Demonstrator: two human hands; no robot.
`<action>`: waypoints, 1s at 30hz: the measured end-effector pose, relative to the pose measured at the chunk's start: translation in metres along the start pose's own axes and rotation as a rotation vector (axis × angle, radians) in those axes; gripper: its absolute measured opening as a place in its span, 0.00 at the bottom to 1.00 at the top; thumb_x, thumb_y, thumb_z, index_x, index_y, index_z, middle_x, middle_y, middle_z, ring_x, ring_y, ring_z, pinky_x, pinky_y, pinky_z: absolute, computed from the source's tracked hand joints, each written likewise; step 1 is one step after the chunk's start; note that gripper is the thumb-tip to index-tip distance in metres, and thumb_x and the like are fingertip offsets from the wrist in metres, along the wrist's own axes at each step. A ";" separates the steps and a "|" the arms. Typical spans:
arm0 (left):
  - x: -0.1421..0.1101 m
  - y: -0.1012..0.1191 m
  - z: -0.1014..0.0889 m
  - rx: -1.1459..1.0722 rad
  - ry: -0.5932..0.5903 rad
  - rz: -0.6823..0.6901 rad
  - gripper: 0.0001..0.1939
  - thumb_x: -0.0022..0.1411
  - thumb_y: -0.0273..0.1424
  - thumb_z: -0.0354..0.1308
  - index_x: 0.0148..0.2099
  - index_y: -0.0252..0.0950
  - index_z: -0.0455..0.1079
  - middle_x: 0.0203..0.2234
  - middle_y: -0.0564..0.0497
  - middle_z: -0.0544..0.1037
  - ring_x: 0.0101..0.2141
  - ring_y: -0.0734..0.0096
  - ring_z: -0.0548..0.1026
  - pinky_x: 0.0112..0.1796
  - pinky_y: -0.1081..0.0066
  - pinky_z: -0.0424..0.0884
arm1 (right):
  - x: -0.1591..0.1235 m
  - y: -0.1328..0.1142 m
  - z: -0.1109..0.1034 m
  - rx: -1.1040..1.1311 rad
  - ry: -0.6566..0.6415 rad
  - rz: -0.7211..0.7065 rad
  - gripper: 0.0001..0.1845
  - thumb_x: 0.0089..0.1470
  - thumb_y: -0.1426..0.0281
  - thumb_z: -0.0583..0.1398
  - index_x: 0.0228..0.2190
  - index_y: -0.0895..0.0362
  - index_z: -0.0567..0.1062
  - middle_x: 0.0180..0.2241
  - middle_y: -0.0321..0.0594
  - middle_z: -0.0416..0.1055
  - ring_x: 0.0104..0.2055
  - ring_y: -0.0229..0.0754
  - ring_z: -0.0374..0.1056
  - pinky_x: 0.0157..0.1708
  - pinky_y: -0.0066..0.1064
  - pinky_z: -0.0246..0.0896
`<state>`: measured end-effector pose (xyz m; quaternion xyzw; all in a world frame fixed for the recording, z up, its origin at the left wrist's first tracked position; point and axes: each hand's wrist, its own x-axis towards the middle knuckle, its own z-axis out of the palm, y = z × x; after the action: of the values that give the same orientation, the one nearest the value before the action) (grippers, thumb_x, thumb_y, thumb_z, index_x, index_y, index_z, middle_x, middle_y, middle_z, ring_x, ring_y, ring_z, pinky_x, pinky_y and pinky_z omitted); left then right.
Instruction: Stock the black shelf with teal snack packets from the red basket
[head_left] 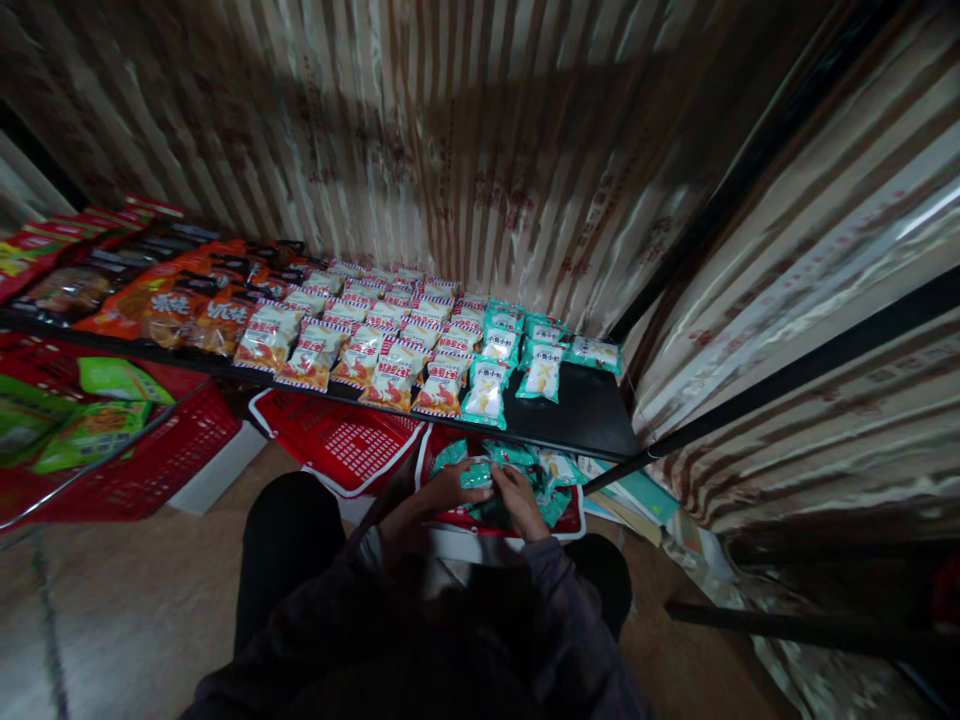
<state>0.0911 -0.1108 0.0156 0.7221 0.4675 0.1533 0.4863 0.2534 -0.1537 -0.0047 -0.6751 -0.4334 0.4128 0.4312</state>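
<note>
Between my two hands is a small teal snack packet (475, 476), held above a red basket (577, 522). My left hand (447, 488) closes around its left side, and my right hand (517, 500) has its fingers pressed on the right end. More teal packets (556, 503) lie heaped in the basket below. On the black shelf (592, 405) just beyond, teal-and-white packets (484, 390) stand in short rows. To their left are several rows of red-and-white snack bags (394, 372).
Orange snack bags (221, 318) fill the shelf farther left. Below are another red basket (352, 440) and a large one with green bags (94, 430). A black metal bar (720, 412) slants at the right. A striped curtain (480, 130) hangs behind the shelf.
</note>
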 end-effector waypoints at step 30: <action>-0.027 0.084 -0.029 -0.878 0.348 -0.044 0.24 0.39 0.50 0.68 0.25 0.34 0.70 0.18 0.55 0.71 0.21 0.77 0.66 0.24 0.76 0.61 | -0.023 -0.082 -0.014 0.661 0.288 -0.013 0.17 0.32 0.58 0.71 0.22 0.57 0.78 0.19 0.30 0.72 0.22 0.34 0.62 0.26 0.27 0.60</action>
<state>0.1014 -0.1245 0.1071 0.4016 0.4484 0.4449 0.6632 0.2413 -0.1575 0.0801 -0.5476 -0.2158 0.4287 0.6854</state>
